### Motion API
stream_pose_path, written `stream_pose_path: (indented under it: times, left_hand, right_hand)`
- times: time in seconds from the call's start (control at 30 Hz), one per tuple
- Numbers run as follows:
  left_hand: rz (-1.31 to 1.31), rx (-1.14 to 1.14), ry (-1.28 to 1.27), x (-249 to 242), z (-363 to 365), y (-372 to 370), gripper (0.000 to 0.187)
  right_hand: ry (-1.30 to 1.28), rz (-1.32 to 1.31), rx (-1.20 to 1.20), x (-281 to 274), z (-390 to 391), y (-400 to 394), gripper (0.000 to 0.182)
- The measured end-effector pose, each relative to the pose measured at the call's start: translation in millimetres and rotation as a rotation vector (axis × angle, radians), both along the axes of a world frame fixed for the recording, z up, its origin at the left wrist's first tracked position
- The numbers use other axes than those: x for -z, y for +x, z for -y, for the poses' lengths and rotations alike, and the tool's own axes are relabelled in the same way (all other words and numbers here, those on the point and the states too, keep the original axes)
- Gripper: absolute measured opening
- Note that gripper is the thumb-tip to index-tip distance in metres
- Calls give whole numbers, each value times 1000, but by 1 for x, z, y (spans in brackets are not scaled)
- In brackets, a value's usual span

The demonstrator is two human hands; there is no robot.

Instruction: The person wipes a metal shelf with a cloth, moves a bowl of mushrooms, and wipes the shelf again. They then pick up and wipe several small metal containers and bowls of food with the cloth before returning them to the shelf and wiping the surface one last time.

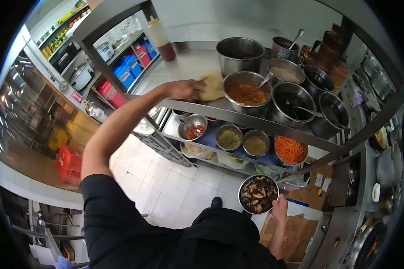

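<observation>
My left hand [189,89] is stretched out over the upper steel shelf, its fingers closed on a yellowish cloth [212,87]. The cloth lies against the left side of a metal bowl of reddish-brown minced sauce [247,94] with a spoon in it. Low in front of my body, my right hand [280,208] grips the rim of a round metal bowl [241,204]. Dark, glossy sliced pieces that look like mushrooms [258,193] fill that bowl. Its thumb shows at the rim; the other fingers are partly hidden.
Several pots and bowls crowd the upper shelf, including a tall pot [240,56] and a dark-liquid bowl [294,102]. A squeeze bottle [161,38] stands at the back left. Below sit bowls of chopped chillies [195,131] and shredded carrot [291,150]. A stove counter [345,219] runs along the right.
</observation>
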State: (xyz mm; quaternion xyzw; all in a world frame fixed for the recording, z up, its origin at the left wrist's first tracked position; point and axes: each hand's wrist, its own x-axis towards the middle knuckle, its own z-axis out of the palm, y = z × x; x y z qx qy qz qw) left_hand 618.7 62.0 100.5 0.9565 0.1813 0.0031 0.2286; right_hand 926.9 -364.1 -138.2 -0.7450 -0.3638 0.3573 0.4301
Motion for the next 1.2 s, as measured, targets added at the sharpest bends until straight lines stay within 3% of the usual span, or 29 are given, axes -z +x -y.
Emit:
stream_pose_path:
  times: [0.03,0.07,0.13,0.23,0.3,0.33,0.37,0.4,0.43,0.47,0.5,0.53,0.57,0.6,0.63,0.7,0.77,0.83,0.9,0.97,1.1,1.2]
  left_hand:
    - [4,368,286,7,-15,9,30]
    - [6,359,283,9,-10,18,30]
    - [-47,-84,-231,1,-1,31,32]
    - [-121,-150,-240,-20,21,-7,32]
    - [-54,212,177,-31,8,-42,29]
    - [-173,-102,230,-30,0,-60,28]
    - [-414,-229,179,-69,28,-55,30]
    - [-299,-392,168,-76,31,-75,30]
    - [46,-116,665,-57,16,-118,26]
    - [101,-605,192,-81,44,-131,24]
    - [261,-603,372,-84,60,-160,26]
    - [425,-724,217,-76,64,-197,28]
    - [575,-900,232,-76,99,-201,29]
    - [935,-916,63,-45,99,-219,30]
    - [1032,-1091,109,-6,92,-239,31]
    - [1562,-1058,23,57,79,-204,33]
    - [1563,-993,91,86,82,-121,34]
    - [1393,-1208,643,97,88,-25,38]
    - [1845,-1186,168,95,112,56,48]
    - [1728,-1265,117,85,152,118,56]
    - [1582,-1162,199,84,218,222,63]
    - [1481,-915,278,96,256,265,64]
  right_hand:
    - [-1,1,-10,1,-6,-1,5]
    - [2,-7,-40,5,-12,0,5]
    - [6,-25,-83,3,-24,-6,5]
    - [16,-82,-110,-5,-37,-21,4]
    - [46,-117,-116,11,-40,-28,4]
    - [38,-167,-132,14,-41,-30,5]
    - [27,-216,-146,18,-40,-36,7]
    - [-3,-228,-155,21,-39,-40,7]
    - [0,-227,-156,21,-37,-42,5]
    - [-23,-221,-157,21,-34,-44,5]
    - [-46,-219,-155,19,-32,-46,4]
    - [-49,-225,-146,17,-31,-47,4]
    - [-66,-223,-146,14,-26,-46,5]
    - [-85,-217,-148,14,-22,-44,6]
    - [-93,-224,-134,16,-19,-44,6]
    - [-130,-233,-154,18,-16,-39,8]
    - [-114,-174,-174,13,-15,-35,11]
    - [-105,-147,-182,13,-11,-27,11]
    - [-63,-144,-124,8,-6,-30,6]
    - [-53,-150,-65,7,4,-21,9]
    - [-15,-171,-47,20,27,8,13]
    - [-27,-174,-68,20,38,32,12]
